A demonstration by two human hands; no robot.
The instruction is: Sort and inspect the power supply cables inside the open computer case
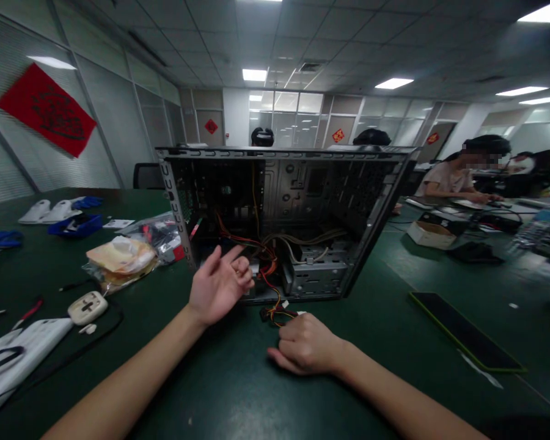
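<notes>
An open computer case [286, 154] stands on the green table, its side panel off and the inside facing me. My left hand [222, 286] is palm up before the lower left of the case, thumb and index finger stretched out, the other fingers curled, with nothing seen in it. Bundled cables [271, 260] cross the dark interior beside a metal drive cage [318, 278]. Some run over the bottom edge to connectors [266, 314] on the table. Close behind these, nearer to me, my right hand [308, 345] rests as a fist; its inside is hidden.
Left lie a plastic bag [165, 235], a food packet [121, 256], a cream round-cornered case [87, 307] and a blue tray [76, 225]. To the right are a dark flat panel with a yellow-green edge [467, 332] and a small box [431, 234]. Another person [453, 177] sits beyond.
</notes>
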